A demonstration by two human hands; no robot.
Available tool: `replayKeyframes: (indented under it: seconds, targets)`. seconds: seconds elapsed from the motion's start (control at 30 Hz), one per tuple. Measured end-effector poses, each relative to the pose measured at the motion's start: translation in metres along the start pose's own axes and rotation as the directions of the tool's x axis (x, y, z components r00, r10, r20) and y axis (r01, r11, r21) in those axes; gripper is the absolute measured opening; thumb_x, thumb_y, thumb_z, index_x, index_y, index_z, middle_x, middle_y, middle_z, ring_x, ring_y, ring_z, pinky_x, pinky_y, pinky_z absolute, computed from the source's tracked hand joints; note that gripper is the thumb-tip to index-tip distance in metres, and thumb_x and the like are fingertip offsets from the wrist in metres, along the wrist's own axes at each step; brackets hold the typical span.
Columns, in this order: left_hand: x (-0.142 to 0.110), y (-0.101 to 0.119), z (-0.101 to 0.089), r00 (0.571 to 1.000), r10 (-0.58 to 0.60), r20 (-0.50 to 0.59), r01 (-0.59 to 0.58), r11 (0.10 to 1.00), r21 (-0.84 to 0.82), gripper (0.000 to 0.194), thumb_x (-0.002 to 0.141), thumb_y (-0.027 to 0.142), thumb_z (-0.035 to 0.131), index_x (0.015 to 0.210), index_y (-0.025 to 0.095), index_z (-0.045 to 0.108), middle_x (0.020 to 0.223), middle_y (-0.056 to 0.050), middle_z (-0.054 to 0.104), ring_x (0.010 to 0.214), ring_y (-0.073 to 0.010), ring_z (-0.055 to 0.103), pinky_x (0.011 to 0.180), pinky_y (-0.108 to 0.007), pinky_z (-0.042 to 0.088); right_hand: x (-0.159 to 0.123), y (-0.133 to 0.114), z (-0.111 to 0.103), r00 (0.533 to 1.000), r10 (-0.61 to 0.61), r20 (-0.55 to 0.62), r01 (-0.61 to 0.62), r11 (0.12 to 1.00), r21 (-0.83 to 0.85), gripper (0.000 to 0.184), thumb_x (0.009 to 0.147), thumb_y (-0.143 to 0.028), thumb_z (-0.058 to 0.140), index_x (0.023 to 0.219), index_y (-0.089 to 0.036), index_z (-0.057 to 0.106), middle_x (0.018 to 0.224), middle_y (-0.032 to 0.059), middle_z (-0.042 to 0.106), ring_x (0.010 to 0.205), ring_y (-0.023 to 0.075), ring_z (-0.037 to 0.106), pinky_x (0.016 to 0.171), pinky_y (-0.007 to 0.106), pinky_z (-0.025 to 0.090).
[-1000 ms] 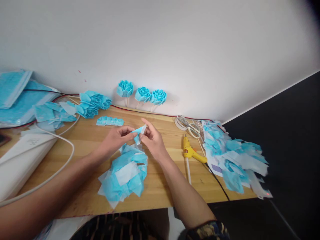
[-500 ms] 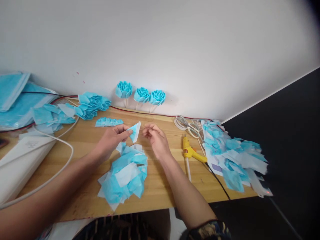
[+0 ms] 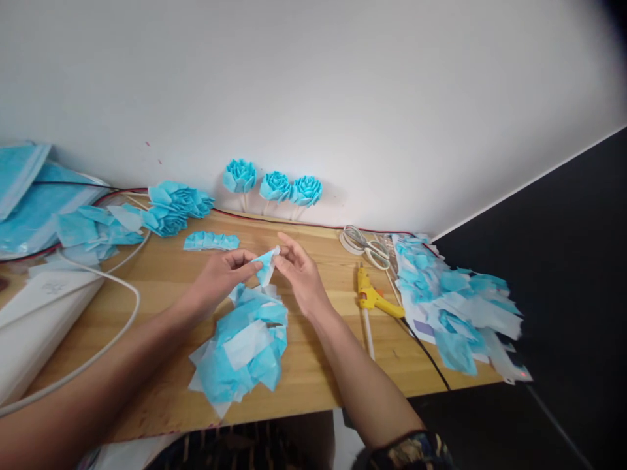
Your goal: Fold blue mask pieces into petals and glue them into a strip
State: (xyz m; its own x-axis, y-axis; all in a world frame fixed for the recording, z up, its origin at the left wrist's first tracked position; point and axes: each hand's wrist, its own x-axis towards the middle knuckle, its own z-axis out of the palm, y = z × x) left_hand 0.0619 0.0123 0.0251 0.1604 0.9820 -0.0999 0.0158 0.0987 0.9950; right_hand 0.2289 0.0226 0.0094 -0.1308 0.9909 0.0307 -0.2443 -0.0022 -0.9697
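Note:
Between thumb and fingers, my left hand [image 3: 226,274] pinches a folded blue-and-white fabric piece [image 3: 266,266]. My right hand [image 3: 298,273] has its thumb and a finger closed on the piece's upper right corner, its other fingers loosely raised. Just below both hands lies a loose pile of blue and white fabric pieces [image 3: 245,352]. A row of folded blue petals [image 3: 211,241] rests on the table behind my left hand.
Three blue fabric flowers on sticks [image 3: 277,187] lean at the wall. More flowers [image 3: 176,203] lie left of them. To the right are scissors [image 3: 376,253], a yellow glue gun [image 3: 377,300] and a scrap heap [image 3: 455,307]. A white cable [image 3: 134,307] crosses the left side.
My right hand has moved left and down and now grips the corner of the fabric piece. The left hand has shifted slightly; the view has moved a little.

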Motion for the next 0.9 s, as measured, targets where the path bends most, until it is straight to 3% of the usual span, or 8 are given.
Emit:
replayKeyframes:
  seconds: [0.2, 0.7, 0.9]
  targets:
    - [0.0006, -0.0017, 0.0017, 0.999, 0.008, 0.048, -0.012, 0.998, 0.069, 0.026, 0.070, 0.043, 0.071, 0.069, 0.018, 0.065, 0.064, 0.002, 0.060, 0.056, -0.0122, 0.051, 0.054, -0.024, 0.039, -0.0021, 0.0001, 0.0005, 0.999, -0.037, -0.006, 0.036, 0.998, -0.059, 0.049, 0.072, -0.032, 0.076, 0.119, -0.025, 0.066, 0.076, -0.0046, 0.058, 0.070, 0.0098, 0.053, 0.067, 0.023, 0.045]
    - [-0.0006, 0.0007, 0.0009, 1.000, 0.004, 0.023, -0.005, 0.999, 0.042, 0.025, 0.068, 0.042, 0.073, 0.069, 0.018, 0.065, 0.061, 0.003, 0.060, 0.054, -0.0117, 0.051, 0.051, -0.023, 0.038, 0.0021, -0.0029, -0.0068, 0.985, -0.111, -0.133, 0.094, 0.988, -0.126, 0.045, 0.082, -0.040, 0.068, 0.123, -0.023, 0.063, 0.082, 0.0011, 0.075, 0.083, 0.0175, 0.071, 0.090, 0.035, 0.054]
    - [0.0026, -0.0025, -0.0028, 0.997, 0.026, -0.074, -0.025, 1.000, 0.006, 0.026, 0.070, 0.042, 0.073, 0.067, 0.018, 0.063, 0.057, 0.004, 0.054, 0.052, -0.0102, 0.046, 0.050, -0.022, 0.035, 0.0024, -0.0009, -0.0075, 0.985, -0.125, -0.115, 0.114, 0.988, -0.105, 0.028, 0.081, -0.038, 0.070, 0.104, -0.022, 0.067, 0.086, 0.0023, 0.077, 0.082, 0.0164, 0.072, 0.086, 0.033, 0.055]
